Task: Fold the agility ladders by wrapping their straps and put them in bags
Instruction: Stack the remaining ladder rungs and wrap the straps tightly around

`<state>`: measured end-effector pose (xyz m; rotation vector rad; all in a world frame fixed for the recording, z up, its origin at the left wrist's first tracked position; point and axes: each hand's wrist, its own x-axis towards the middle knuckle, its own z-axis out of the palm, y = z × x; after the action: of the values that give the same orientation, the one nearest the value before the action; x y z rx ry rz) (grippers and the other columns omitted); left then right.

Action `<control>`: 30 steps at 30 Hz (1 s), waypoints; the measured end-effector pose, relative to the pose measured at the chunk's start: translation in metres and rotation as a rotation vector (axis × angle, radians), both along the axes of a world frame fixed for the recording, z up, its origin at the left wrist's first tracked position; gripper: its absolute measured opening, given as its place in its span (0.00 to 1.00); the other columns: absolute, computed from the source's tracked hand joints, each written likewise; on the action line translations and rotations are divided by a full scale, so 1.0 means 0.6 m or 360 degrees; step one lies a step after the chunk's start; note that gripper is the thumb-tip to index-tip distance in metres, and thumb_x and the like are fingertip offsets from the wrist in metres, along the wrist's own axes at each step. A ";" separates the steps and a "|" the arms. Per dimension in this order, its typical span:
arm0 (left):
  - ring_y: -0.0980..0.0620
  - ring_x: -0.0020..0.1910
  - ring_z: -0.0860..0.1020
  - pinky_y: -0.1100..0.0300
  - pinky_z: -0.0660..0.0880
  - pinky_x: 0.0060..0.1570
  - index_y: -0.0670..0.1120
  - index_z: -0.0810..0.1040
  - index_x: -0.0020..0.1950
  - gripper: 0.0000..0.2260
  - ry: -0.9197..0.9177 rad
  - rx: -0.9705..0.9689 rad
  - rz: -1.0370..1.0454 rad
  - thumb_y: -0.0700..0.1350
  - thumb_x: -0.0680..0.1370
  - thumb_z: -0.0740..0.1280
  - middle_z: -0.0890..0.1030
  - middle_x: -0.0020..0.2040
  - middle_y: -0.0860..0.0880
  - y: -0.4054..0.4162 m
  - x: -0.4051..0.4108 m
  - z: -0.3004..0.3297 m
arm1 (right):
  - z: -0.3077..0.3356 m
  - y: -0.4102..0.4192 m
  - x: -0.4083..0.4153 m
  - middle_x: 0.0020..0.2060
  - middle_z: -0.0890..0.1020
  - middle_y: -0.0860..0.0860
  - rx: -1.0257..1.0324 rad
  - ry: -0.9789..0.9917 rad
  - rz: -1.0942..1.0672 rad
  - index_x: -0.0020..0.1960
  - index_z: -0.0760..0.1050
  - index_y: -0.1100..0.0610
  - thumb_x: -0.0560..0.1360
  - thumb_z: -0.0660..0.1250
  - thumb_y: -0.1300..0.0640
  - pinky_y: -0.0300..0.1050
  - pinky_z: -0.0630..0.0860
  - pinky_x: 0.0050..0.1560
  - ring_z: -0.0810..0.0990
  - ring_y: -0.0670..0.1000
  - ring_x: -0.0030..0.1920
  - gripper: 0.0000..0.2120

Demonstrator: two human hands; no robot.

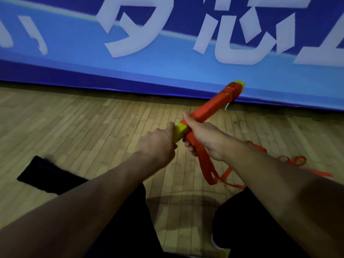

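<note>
1. The bundle of yellow plastic ladder rungs wrapped in orange webbing strap (208, 110) is held in the air above the pale wooden plank floor (74, 123), slanting from the hands up and away to the right toward the blue banner with large white characters (167, 71).
2. The left hand (158, 144) is closed around the near, bare yellow end of the bundle, fingers curled about it.
3. The right hand (202, 138) is closed around the bundle just beside the left hand, thumb lying along the top of the orange wrapping, and it also pinches the strap where it leaves the bundle.
4. The loose orange strap (206, 164) hangs from the right hand in a loop, then trails over the floor to the right in curls and flat lengths.
5. The far end of the bundle is tightly wound in orange, with yellow tips showing beyond the wrapping.
6. A flat black fabric bag (42, 174) lies on the floor to the left, near the left forearm, apart from the bundle.
7. The person's knees in dark clothing show at the bottom.
</note>
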<state>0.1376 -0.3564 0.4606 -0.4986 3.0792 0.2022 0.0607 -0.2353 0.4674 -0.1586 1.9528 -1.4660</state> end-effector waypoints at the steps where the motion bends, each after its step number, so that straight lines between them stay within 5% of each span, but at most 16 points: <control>1: 0.55 0.32 0.70 0.61 0.69 0.28 0.51 0.60 0.72 0.22 0.0007 -0.0120 -0.0097 0.52 0.82 0.63 0.70 0.40 0.51 0.011 0.004 -0.007 | -0.005 -0.003 0.001 0.32 0.79 0.51 0.0021 0.0019 -0.0045 0.48 0.80 0.56 0.77 0.64 0.33 0.43 0.77 0.34 0.77 0.47 0.28 0.25; 4: 0.54 0.36 0.76 0.60 0.76 0.34 0.51 0.63 0.71 0.22 -0.0067 0.0082 -0.0337 0.59 0.81 0.60 0.75 0.42 0.51 0.010 0.005 0.000 | -0.028 0.005 0.004 0.34 0.79 0.51 -0.0053 -0.0070 -0.0157 0.47 0.81 0.55 0.76 0.69 0.40 0.43 0.75 0.34 0.76 0.47 0.29 0.17; 9: 0.47 0.55 0.80 0.48 0.79 0.54 0.49 0.68 0.70 0.33 -0.0394 0.1621 0.0045 0.64 0.71 0.69 0.78 0.60 0.47 -0.048 0.000 0.025 | -0.036 0.027 0.000 0.32 0.77 0.52 -0.0453 -0.0247 -0.0022 0.49 0.80 0.58 0.77 0.70 0.45 0.42 0.76 0.35 0.76 0.47 0.31 0.16; 12: 0.46 0.43 0.83 0.50 0.81 0.45 0.44 0.75 0.62 0.24 -0.0546 0.2084 -0.0031 0.59 0.74 0.69 0.82 0.52 0.44 -0.060 0.009 0.012 | -0.029 0.028 -0.005 0.33 0.78 0.53 -0.0512 -0.0221 0.0080 0.48 0.81 0.59 0.74 0.70 0.43 0.41 0.77 0.35 0.77 0.48 0.31 0.18; 17: 0.49 0.38 0.80 0.54 0.79 0.39 0.45 0.75 0.61 0.20 -0.0279 0.1698 -0.0006 0.56 0.76 0.70 0.81 0.48 0.44 -0.052 -0.005 0.008 | -0.026 0.014 -0.011 0.30 0.78 0.51 -0.0230 -0.0095 -0.0125 0.48 0.82 0.58 0.78 0.69 0.43 0.43 0.75 0.32 0.75 0.46 0.28 0.17; 21: 0.51 0.36 0.79 0.57 0.78 0.36 0.45 0.74 0.61 0.18 -0.0213 0.1712 -0.0010 0.55 0.77 0.70 0.80 0.45 0.45 -0.042 -0.011 0.015 | -0.027 0.002 -0.021 0.28 0.77 0.49 -0.0314 -0.0212 -0.0350 0.52 0.81 0.58 0.78 0.69 0.45 0.41 0.73 0.30 0.74 0.45 0.25 0.16; 30: 0.50 0.40 0.83 0.60 0.78 0.32 0.46 0.70 0.62 0.17 -0.0045 0.0935 0.0135 0.51 0.78 0.69 0.79 0.48 0.47 -0.022 -0.021 0.015 | -0.001 -0.002 -0.007 0.30 0.81 0.53 0.0050 -0.0157 -0.0035 0.53 0.79 0.61 0.79 0.60 0.34 0.44 0.77 0.34 0.80 0.49 0.29 0.29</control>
<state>0.1253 -0.3695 0.4697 -0.5807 2.7660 1.0410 0.0562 -0.2367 0.4670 -0.0500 1.9026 -1.4295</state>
